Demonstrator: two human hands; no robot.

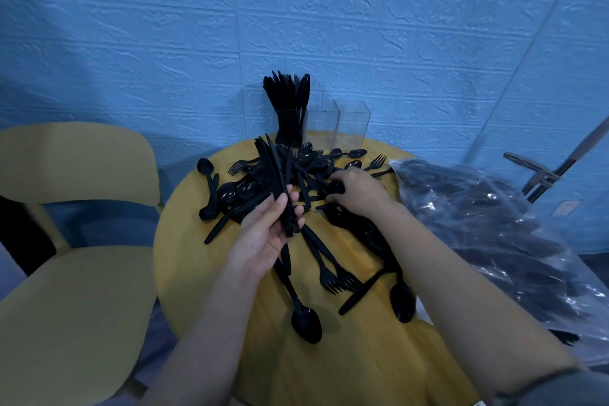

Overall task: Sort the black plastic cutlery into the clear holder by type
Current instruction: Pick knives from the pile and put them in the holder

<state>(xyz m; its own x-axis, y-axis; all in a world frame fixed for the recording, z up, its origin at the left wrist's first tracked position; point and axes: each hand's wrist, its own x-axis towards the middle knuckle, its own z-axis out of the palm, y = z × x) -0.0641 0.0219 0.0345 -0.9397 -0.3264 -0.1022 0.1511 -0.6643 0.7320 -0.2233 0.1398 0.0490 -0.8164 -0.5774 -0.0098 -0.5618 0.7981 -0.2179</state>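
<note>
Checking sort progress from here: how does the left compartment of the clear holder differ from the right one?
The left compartment is packed with upright black knives that stick up well above its rim; the right compartment looks empty and see-through. The left one reads dark, the right one shows the blue wall behind. Both are clear, square, open-topped, and stand at the table's far edge.

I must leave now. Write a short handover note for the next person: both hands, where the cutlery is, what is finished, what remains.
Left hand: holds a bundle of knives, raised above the table, blades pointing away.
Right hand: down in the loose pile, fingers curled on a black piece; its type cannot be told.
Clear holder at the far edge of the round table: the left compartment is full of knives standing upright; the middle and right compartments hold nothing.
Done: many knives sorted.
Left: put in the held bundle, then sort the spoons and forks lying on the table. A plastic bag with more cutlery lies at the right.
</note>
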